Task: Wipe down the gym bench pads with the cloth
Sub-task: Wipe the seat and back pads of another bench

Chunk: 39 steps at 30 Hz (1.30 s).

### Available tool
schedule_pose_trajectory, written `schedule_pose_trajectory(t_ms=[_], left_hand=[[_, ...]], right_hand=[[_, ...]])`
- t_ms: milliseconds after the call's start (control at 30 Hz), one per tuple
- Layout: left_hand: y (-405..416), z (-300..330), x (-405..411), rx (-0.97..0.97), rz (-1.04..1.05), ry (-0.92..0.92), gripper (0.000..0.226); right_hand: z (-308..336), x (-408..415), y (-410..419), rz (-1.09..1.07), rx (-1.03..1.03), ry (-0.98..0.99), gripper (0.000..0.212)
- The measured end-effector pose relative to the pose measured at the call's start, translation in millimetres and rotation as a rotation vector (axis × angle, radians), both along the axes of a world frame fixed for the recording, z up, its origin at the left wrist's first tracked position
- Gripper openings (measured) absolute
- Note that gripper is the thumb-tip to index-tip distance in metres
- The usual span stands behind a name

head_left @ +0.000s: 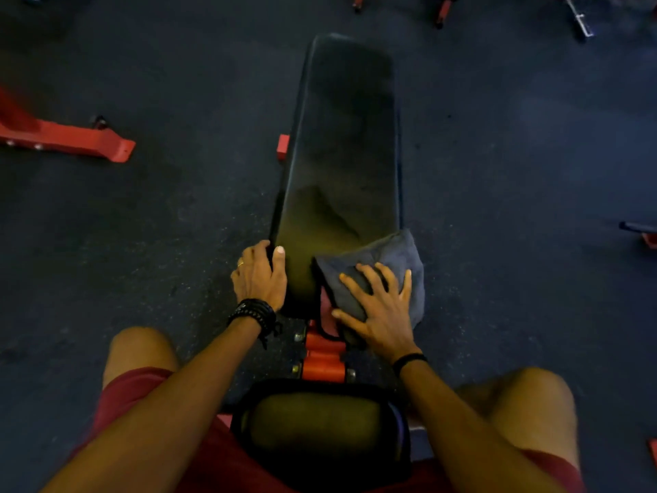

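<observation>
right hand [382,307] pressing cloth [398,257], back pad [341,154]

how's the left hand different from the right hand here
The left hand grips the side edge of the long pad and holds no cloth; the right hand lies flat, fingers spread, pressing the grey cloth at the pad's near right corner. Both wear dark wristbands.

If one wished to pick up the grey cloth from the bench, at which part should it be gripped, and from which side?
Probably at the far right edge of the grey cloth, coming from the right of the long back pad. That part hangs free over the pad's side, so fingers could close around it. The near part lies flat under the right hand, which presses on it with spread fingers.
</observation>
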<state>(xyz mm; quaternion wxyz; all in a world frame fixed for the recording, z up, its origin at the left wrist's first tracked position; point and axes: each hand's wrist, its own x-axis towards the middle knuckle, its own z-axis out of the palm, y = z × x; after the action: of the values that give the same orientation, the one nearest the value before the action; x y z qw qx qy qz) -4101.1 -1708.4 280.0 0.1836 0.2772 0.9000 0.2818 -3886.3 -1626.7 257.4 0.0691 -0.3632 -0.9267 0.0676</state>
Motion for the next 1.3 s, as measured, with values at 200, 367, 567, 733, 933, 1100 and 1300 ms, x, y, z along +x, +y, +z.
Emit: schedule_pose_trajectory(t_ms=[200, 367, 567, 733, 933, 1100, 1300], left_hand=[[37.7, -2.2, 3.9, -0.028, 0.048, 0.037, 0.058], [73.6, -10.1, -0.5, -0.134, 0.047, 0.119, 0.067], [76.6, -19.4, -0.9, -0.189, 0.034, 0.191, 0.070], [75.4, -17.5, -2.4, -0.204, 0.017, 0.187, 0.069], [75.2, -21.6, -2.7, -0.157, -0.104, 0.302, 0.063], [74.9, -30.1, -3.3, -0.137, -0.272, 0.413, 0.060], [74.5, -30.6, -2.3, -0.147, -0.281, 0.403, 0.058]], right_hand=[[12.8, -45.3, 2.1, -0.783, -0.325, 0.189, 0.080], [6.2, -58.3, 68.5, -0.909, -0.338, 0.212, 0.070], [15.0, -84.6, 147.5, -0.899, -0.367, 0.276, 0.062], [11.4, -99.9, 211.3, -0.825, -0.490, 0.399, 0.060], [21.6, -50.0, 108.3, -0.472, -0.167, 0.263, 0.054], [8.4, -27.6, 3.4, -0.209, -0.021, 0.119, 0.044], [24.5, -125.1, 143.9, -0.381, 0.014, 0.044, 0.045]])
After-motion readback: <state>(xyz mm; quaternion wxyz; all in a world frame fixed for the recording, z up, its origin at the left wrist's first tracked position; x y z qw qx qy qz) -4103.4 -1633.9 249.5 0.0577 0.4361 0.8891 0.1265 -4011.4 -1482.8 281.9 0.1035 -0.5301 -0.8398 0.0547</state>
